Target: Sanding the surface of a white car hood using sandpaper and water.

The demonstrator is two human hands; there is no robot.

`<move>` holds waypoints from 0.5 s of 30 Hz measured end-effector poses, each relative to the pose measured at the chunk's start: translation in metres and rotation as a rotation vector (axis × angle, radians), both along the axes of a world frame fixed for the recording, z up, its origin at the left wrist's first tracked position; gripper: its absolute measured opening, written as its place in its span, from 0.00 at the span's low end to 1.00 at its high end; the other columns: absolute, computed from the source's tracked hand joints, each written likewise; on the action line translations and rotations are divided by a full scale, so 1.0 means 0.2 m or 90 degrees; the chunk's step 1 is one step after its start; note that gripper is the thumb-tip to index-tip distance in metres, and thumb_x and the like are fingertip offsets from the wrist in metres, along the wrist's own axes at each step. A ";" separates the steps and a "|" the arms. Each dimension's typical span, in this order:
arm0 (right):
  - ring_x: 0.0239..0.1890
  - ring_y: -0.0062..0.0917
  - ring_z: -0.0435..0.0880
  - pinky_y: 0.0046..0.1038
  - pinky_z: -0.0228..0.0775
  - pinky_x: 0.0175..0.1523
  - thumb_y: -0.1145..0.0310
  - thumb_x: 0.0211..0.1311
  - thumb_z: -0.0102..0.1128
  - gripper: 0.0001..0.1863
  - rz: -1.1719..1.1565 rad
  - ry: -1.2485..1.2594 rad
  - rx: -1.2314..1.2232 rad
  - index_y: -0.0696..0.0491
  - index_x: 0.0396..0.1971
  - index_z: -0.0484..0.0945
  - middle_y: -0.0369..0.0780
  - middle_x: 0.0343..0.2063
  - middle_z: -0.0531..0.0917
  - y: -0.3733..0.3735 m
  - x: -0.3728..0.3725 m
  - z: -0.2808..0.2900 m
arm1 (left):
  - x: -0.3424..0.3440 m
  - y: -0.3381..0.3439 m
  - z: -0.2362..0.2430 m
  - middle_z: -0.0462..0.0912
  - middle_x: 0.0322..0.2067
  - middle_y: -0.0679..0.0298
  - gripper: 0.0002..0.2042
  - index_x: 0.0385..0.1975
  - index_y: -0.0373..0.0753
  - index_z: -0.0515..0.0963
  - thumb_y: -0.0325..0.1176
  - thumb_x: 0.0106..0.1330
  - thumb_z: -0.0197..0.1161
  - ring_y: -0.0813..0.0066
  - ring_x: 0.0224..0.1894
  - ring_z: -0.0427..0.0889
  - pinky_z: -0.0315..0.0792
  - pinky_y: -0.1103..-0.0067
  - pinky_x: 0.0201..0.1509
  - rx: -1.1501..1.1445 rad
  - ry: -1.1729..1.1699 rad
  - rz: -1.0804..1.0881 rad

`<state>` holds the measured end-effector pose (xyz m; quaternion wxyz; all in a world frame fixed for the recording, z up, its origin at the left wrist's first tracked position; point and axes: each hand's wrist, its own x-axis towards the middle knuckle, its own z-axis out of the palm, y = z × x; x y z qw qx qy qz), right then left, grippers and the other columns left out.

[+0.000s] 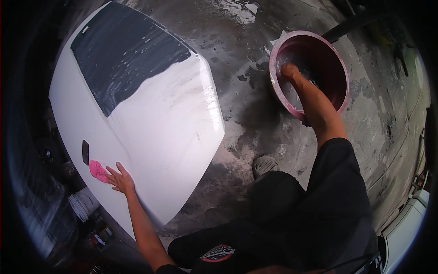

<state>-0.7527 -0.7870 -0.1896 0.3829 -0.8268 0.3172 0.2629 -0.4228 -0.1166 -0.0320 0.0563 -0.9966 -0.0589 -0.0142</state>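
Observation:
A white car hood (169, 132) lies at the left, with a large dark grey patch (130, 55) on its far part. On its near part my left hand (120, 178) rests with fingers spread, the fingertips touching the edge of a crumpled pink cloth (97, 171). Just beyond the cloth is a slim dark rectangular piece (85, 152), its kind unclear. At the right my right arm reaches down into a reddish tub (276, 91) holding cloudy water (294, 98). My right hand (289, 71) is at the water, its fingers hidden, so its grip does not show.
Wet, stained concrete floor (242, 105) lies between the hood and the tub. My shoe (265, 164) stands near the tub. A white bucket (83, 203) sits below the hood's left edge. Part of a pale vehicle (404, 228) shows at the lower right.

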 end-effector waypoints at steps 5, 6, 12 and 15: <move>0.32 0.34 0.86 0.41 0.78 0.34 0.71 0.60 0.50 0.15 -0.118 -0.097 -0.002 0.61 0.44 0.75 0.44 0.29 0.85 0.16 -0.05 0.49 | -0.18 -0.24 -0.04 0.40 0.76 0.46 0.40 0.76 0.45 0.44 0.66 0.72 0.36 0.48 0.78 0.35 0.33 0.45 0.74 -0.009 0.028 -0.099; 0.37 0.39 0.86 0.44 0.76 0.38 0.74 0.60 0.49 0.16 -0.155 -0.157 -0.058 0.60 0.47 0.74 0.49 0.32 0.84 0.21 -0.08 0.65 | -0.19 -0.27 -0.04 0.39 0.75 0.46 0.40 0.76 0.45 0.43 0.65 0.72 0.36 0.48 0.78 0.35 0.32 0.45 0.74 -0.014 0.034 -0.139; 0.59 0.55 0.74 0.43 0.69 0.62 0.79 0.49 0.55 0.38 -0.122 -0.799 -0.152 0.65 0.65 0.59 0.61 0.56 0.73 0.78 0.11 1.00 | -0.21 -0.35 0.01 0.37 0.75 0.44 0.40 0.76 0.44 0.41 0.64 0.73 0.37 0.47 0.78 0.33 0.30 0.45 0.74 -0.026 0.056 -0.194; 0.73 0.54 0.53 0.48 0.42 0.77 0.80 0.48 0.51 0.43 -0.133 -0.764 -0.157 0.69 0.69 0.49 0.64 0.67 0.58 1.04 0.47 0.76 | -0.27 -0.34 0.06 0.35 0.75 0.44 0.42 0.76 0.43 0.39 0.64 0.72 0.41 0.45 0.77 0.32 0.29 0.44 0.73 -0.064 0.103 -0.249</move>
